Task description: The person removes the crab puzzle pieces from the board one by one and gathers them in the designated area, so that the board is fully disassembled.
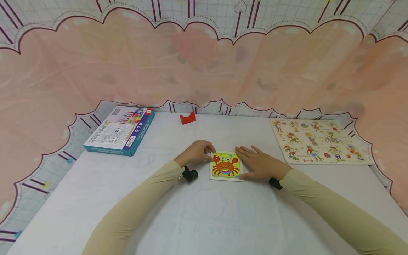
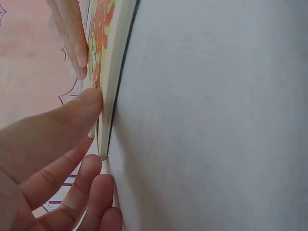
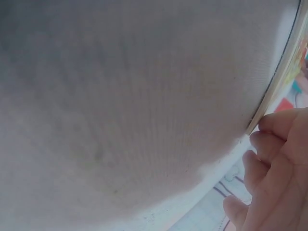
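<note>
A small square crab puzzle point(image 1: 225, 166), a red crab on yellow in a pale wooden frame, lies on the white table. At its upper left corner, my left hand point(image 1: 199, 152) pinches the edge with thumb and bent index finger. The left wrist view shows that thumb point(image 2: 89, 101) on the picture side, the other fingers curled beyond the corner. My right hand point(image 1: 259, 163) lies along the puzzle's right side, fingers extended and thumb near the lower right corner. In the right wrist view its fingertips meet the wooden frame point(image 3: 269, 98).
A boxed toy point(image 1: 119, 131) lies at the back left. Behind the puzzle stands a small red curved block point(image 1: 188, 118). To the right is a large wooden board point(image 1: 318, 141) with several figure pieces. A patterned pink cloth point(image 1: 204, 71) hangs behind the table.
</note>
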`<state>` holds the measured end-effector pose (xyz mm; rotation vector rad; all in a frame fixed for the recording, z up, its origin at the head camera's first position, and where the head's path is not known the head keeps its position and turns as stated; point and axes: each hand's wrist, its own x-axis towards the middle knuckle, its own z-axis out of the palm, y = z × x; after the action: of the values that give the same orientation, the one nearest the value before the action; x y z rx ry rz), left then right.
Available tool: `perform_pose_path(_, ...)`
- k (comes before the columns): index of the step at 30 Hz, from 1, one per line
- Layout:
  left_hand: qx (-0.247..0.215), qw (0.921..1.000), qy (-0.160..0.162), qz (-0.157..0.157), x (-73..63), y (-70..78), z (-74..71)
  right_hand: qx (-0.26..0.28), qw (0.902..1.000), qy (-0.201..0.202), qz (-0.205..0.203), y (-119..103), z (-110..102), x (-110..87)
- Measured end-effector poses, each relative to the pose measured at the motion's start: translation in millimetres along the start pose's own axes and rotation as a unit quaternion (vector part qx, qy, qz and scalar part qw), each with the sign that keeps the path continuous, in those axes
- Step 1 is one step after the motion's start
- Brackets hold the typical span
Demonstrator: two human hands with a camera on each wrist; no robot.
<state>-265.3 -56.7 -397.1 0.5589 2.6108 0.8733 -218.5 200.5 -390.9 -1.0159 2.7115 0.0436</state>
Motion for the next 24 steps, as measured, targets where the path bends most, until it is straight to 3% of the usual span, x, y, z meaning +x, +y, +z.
perform_pose_path(24, -0.029, 0.9994, 0.013, 0.016, 3.3, -1.6, 2.5, 0.007, 1.0000, -0.004, 0.004, 2.5, 2.3, 1.2)
